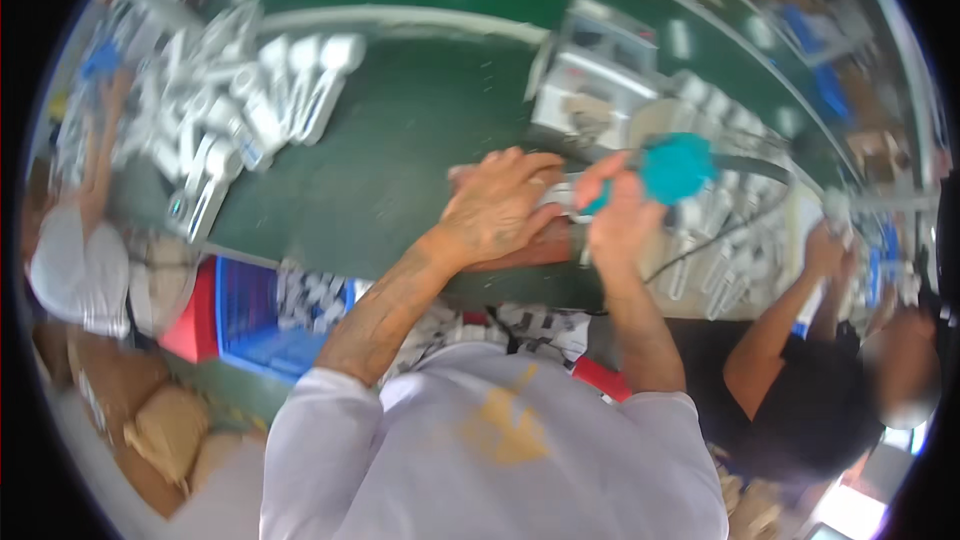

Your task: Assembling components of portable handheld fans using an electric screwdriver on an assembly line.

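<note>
My left hand (505,202) lies over the bench with its fingers bent round a small white part (562,195), mostly hidden under the hand. Below that hand sits a brown block (545,245). Just to the right, my right hand (622,210) is closed round a bright teal thing (678,168), too blurred to name, which sticks out past the fingers. Part of it also shows near the white part. Whether the two touch I cannot tell.
White long-handled devices (300,90) are heaped at the left; more white devices (705,240) lie at the right beside a cable. A white and grey box (600,70) stands behind my hands. Co-workers' arms (790,325) reach in at both sides. A blue crate (265,315) stands below the green bench (400,130).
</note>
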Available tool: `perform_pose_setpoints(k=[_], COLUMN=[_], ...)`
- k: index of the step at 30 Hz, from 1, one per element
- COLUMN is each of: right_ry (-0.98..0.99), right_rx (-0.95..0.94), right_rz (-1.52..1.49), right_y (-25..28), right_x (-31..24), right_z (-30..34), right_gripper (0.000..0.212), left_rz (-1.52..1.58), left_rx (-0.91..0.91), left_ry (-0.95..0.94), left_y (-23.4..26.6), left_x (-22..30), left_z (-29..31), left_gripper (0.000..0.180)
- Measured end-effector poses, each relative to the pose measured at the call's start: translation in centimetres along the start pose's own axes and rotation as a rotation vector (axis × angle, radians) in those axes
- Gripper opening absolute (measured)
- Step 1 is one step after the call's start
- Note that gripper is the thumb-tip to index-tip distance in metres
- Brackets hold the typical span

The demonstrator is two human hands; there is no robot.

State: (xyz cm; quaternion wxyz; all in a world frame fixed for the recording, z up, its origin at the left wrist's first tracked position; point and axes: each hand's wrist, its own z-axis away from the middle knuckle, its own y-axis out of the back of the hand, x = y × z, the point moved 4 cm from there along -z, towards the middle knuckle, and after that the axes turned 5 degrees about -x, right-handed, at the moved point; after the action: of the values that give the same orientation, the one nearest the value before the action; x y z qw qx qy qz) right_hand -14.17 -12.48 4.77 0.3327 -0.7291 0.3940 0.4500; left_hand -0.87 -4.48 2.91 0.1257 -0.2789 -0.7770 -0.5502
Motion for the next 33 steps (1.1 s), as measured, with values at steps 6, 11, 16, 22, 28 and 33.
perform_pose_setpoints(k=[6,11,16,22,28,33], right_ry=[-0.047,0.040,-0.060,-0.217,-0.105,-0.159], right_rx=[-0.072,0.046,0.043,0.050,0.094,-0.012], right_rz=[0.032,-0.282,-0.294,-0.247,-0.158,-0.183], right_y=[-0.5,1.2,1.7,3.2,3.2,2.8], right_x=[-1.5,-6.1,-5.9,-3.6,-5.6,-5.0], right_z=[0.6,4.7,8.3,11.6,10.7,10.2], right_gripper=[0.045,0.038,0.045,0.051,0.072,0.076], left_rz=[-0.017,-0.189,0.290,0.737,0.570,-1.006], left_rx=[0.010,-0.062,0.250,0.890,1.230,0.758], left_ry=[-0.040,0.000,0.224,0.800,0.788,0.943], left_y=[1.2,0.0,4.4,13.8,23.3,37.4], left_x=[1.2,3.4,0.8,-4.9,-18.3,-31.0], left_z=[1.1,2.3,5.0,16.2,24.4,32.7], left_gripper=[0.036,0.035,0.030,0.038,0.050,0.079])
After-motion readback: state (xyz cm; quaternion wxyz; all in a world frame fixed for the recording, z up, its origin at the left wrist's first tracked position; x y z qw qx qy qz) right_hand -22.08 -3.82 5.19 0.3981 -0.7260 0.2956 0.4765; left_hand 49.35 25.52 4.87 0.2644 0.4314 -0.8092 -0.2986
